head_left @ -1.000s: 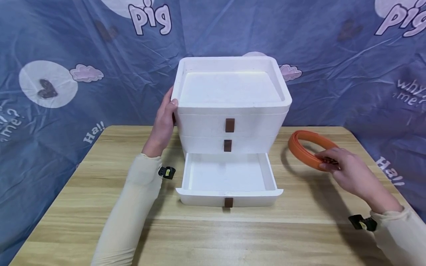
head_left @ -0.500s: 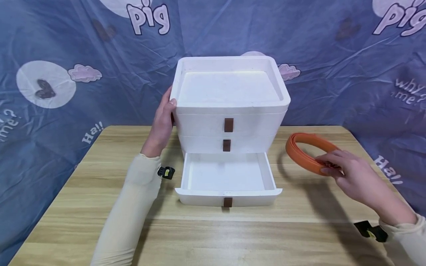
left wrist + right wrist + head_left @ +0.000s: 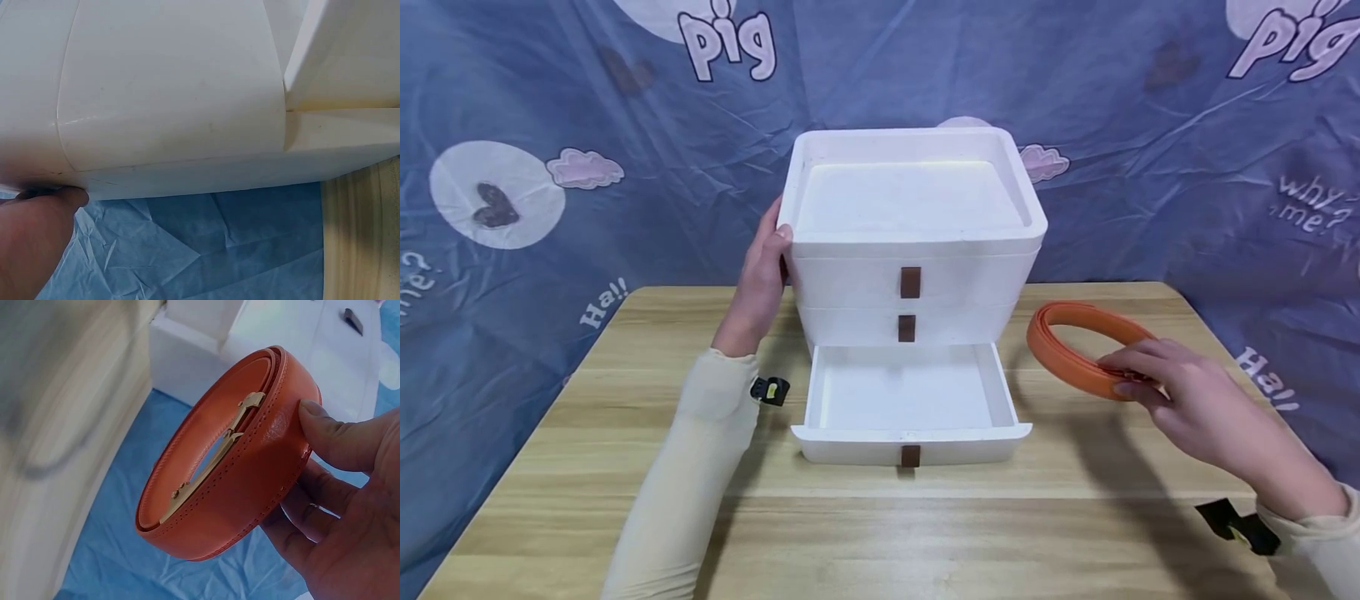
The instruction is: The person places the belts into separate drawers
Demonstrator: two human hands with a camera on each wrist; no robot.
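A coiled orange leather belt (image 3: 1078, 372) with a gold-coloured buckle (image 3: 215, 462) is held above the right part of the table. My right hand (image 3: 1195, 400) pinches its near side, thumb on one face and fingers beneath in the right wrist view. A white drawer unit (image 3: 917, 237) stands mid-table. Its bottom drawer (image 3: 906, 387) is pulled out and bare inside; the two drawers above are closed. My left hand (image 3: 758, 283) rests against the unit's upper left side, its thumb at the front corner. Most of its fingers are hidden behind that side.
The wooden table (image 3: 880, 542) extends around the unit, with its far edge near a blue printed cloth (image 3: 880, 67). A shallow raised rim (image 3: 1033, 200) borders the unit's top. Brown tabs (image 3: 910, 282) mark the drawer fronts.
The belt and right hand have shifted slightly left, towards the unit, over the last half second. Relative to the unit, the left hand stays put. The whole head view has drifted slightly.
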